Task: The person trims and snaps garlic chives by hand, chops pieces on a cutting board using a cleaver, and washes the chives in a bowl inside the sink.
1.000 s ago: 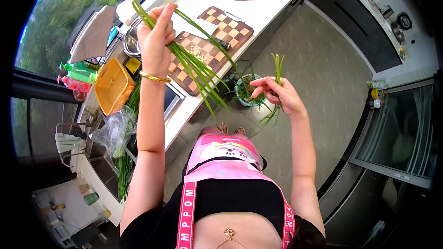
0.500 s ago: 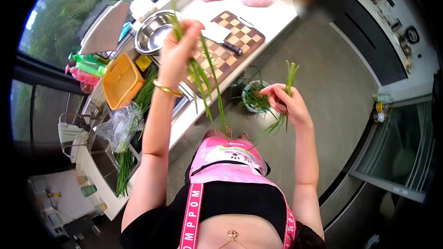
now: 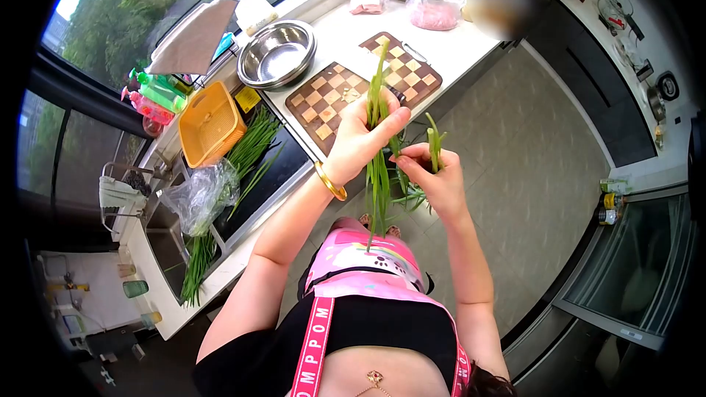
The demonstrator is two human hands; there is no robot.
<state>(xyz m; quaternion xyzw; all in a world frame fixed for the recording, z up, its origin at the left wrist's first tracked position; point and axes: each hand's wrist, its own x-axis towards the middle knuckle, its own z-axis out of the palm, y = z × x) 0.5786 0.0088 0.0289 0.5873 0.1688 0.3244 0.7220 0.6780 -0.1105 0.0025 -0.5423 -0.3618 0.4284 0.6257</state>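
Observation:
My left hand, wearing a gold bangle, is closed around a bunch of long garlic chives whose leaves hang toward the apron. Close beside it, my right hand grips a shorter bunch of chive stalks. Its thumb and forefinger pinch close to the leaves hanging from the left bunch. Beyond my hands, a checkered cutting board lies on the counter with small pale bits on it. A knife lies across the board, its black handle partly hidden behind my left hand.
Nested steel bowls stand behind the board. Left of it are a yellow basket, more chives and a clear plastic bag by the sink. Bagged pink meat sits at the back. Below the counter edge is the floor.
My left hand has come down and right, bringing its chives close to my right hand. My right hand has shifted slightly left, and its fingers now pinch near the other bunch.

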